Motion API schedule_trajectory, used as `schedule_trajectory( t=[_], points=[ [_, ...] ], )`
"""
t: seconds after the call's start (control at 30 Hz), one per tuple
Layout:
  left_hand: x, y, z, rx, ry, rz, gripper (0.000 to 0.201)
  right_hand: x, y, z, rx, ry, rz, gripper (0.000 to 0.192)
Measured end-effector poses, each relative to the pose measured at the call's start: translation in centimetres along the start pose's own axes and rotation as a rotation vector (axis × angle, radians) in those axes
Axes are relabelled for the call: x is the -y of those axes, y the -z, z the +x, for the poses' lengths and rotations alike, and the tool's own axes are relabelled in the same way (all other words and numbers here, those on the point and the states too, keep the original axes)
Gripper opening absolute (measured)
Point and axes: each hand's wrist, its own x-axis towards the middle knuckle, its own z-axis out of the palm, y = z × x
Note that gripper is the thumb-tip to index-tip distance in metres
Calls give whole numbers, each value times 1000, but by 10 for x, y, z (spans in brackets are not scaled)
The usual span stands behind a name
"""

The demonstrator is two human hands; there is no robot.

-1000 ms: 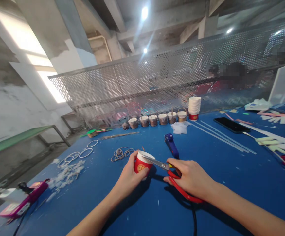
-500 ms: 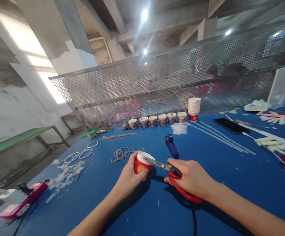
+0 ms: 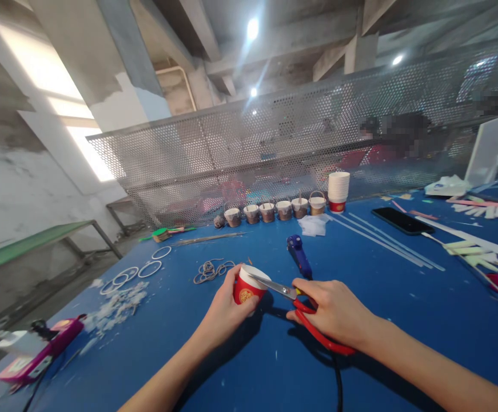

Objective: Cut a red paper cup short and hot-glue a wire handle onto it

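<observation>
My left hand grips a small red paper cup with a white rim and a gold emblem, tilted toward the right, just above the blue table. My right hand holds red-handled scissors. Their metal blades reach across the cup's rim. A blue glue gun lies just beyond my right hand, and a pile of tan rubber bands lies beyond the cup.
A row of brown-wrapped little cups and a stack of white cups stand by the perforated metal screen. A black phone, long white strips, white rings, paper scraps and a pink tool lie around.
The view has drifted slightly; both hands, the cup and the scissors stay in nearly the same place.
</observation>
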Motion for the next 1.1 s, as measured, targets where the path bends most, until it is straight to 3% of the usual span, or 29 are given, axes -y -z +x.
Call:
schedule_trajectory(
  t=[0.37, 0.7, 1.1],
  points=[
    [10, 2, 3, 14, -20, 23, 60, 6, 1, 0, 40, -16, 32, 32],
    [12, -1, 4, -29, -77, 105, 64, 1, 0, 2, 20, -1, -30, 34],
    [13, -1, 5, -87, -101, 243, 65, 7, 3, 1, 84, -59, 3, 33]
  ],
)
